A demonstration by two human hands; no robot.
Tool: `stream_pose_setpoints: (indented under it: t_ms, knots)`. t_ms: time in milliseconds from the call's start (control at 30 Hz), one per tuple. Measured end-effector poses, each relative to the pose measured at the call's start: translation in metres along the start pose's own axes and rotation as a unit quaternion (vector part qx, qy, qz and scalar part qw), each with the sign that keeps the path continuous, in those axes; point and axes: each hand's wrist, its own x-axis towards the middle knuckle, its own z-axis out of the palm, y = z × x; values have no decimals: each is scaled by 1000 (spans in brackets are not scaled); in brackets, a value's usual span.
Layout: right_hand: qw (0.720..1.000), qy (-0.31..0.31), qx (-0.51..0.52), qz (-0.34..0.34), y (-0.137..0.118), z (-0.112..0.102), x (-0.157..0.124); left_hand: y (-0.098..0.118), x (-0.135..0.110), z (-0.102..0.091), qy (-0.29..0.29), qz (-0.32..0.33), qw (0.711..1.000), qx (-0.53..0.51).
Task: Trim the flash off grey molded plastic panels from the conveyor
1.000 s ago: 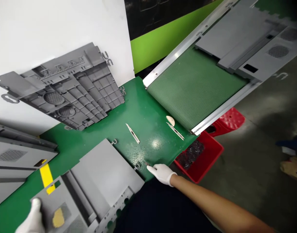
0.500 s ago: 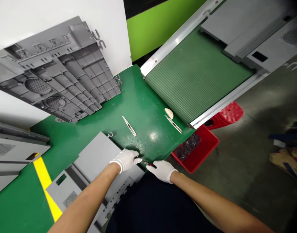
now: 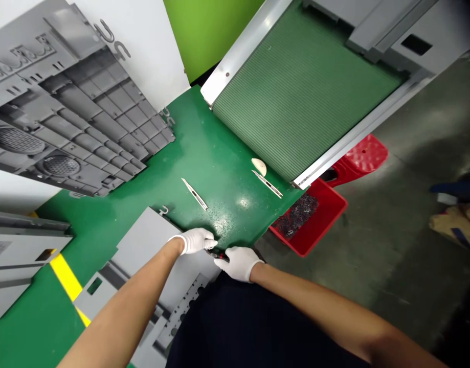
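Note:
In a white glove, my left hand [image 3: 196, 241] has its fingers pinched together at the right edge of a light grey plastic panel [image 3: 146, 243]; what they pinch is hidden. The panel lies in front of my body, and a small hook-shaped bit [image 3: 163, 210] sticks out at its far corner. My right hand [image 3: 240, 263], gloved too, is closed round a small pair of cutting pliers [image 3: 215, 253] with some red on the handle. The jaws point left, close to my left fingertips and the panel's edge.
Two slim cutter knives [image 3: 195, 194] [image 3: 267, 184] and a pale half-round piece [image 3: 259, 166] lie on the green table [image 3: 215, 153]. Beyond is a green conveyor belt [image 3: 296, 97] bearing grey panels. A ribbed panel [image 3: 100, 112] leans at left. A red bin [image 3: 329, 217] of dark scraps sits below.
The view has shifted, so most things sit further left or higher. My right hand and the pliers have come closer to my left hand at the panel's edge.

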Motion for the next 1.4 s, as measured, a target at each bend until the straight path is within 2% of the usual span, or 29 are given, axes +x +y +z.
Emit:
stream_pose_setpoints:
  t_ms: [133,333,600,933,1067,1233,1400]
  knots:
    - [1000,4,5,20,3,5,-2,-3,3,1,14,-12,1000,17]
    - [1000,17,-5,15,-1,9,2,-3,4,1,26,-37,996,71]
    - [999,15,-45,-10,-4,8,7,0,4,1,20,-43,998,50]
    - [993,-1,-110,-41,-5,-12,14,-3,6,-4,24,-15,1000,8]
    - [996,-6,-89,-22,-7,-16,15,-6,7,-6,29,-18,999,-7]
    - [999,18,-44,18,-10,-10,15,-8,7,-9,37,-5,999,-10]
    - [999,5,-28,16,-8,-8,18,-9,7,-11,39,-1,999,-6]
